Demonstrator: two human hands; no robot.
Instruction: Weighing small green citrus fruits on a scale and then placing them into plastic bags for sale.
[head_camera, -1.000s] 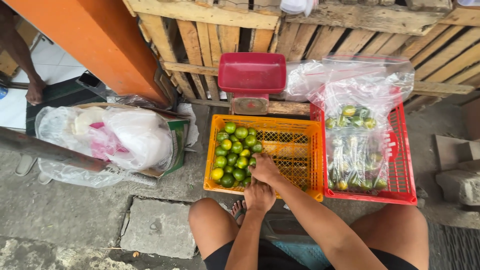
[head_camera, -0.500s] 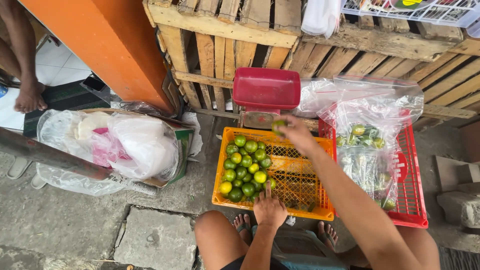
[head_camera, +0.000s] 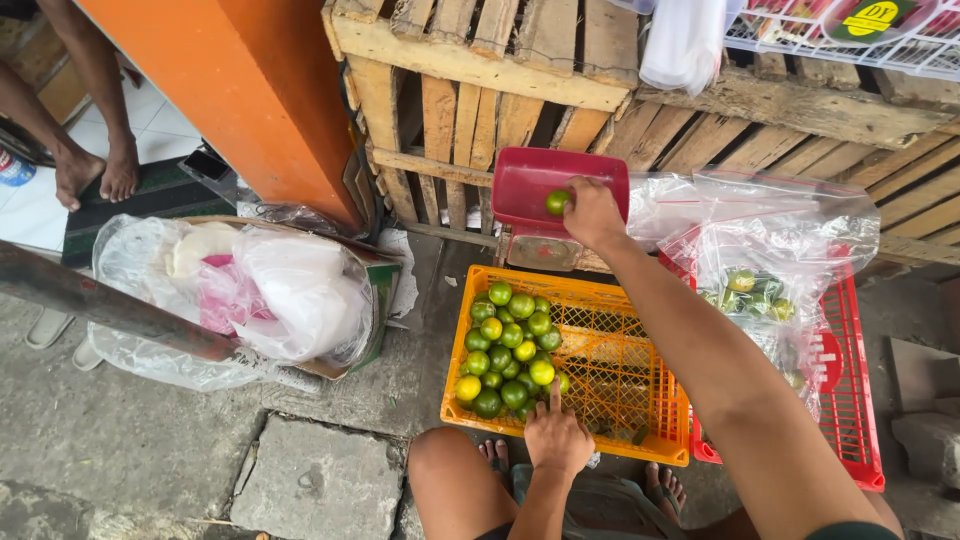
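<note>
Head view: my right hand (head_camera: 592, 212) pinched one lime (head_camera: 557, 202) over the red scale pan (head_camera: 528, 178); my left hand (head_camera: 558, 438), forefinger out, touched limes (head_camera: 508, 345) piled in the orange crate (head_camera: 620, 340).

A cardboard box (head_camera: 352, 290) lined with clear and pink plastic bags (head_camera: 250, 290) sits on the cracked concrete floor (head_camera: 150, 440), just left of the orange wall (head_camera: 240, 90). Behind stands a stack of wooden pallets (head_camera: 480, 60), with a white bag (head_camera: 685, 40) hanging over its top edge. At the right, a red crate (head_camera: 850, 380) holds clear plastic bags (head_camera: 770, 240) of green fruit, and another person's bare feet (head_camera: 95, 170) rest on a dark mat (head_camera: 160, 195) at the far left.
</note>
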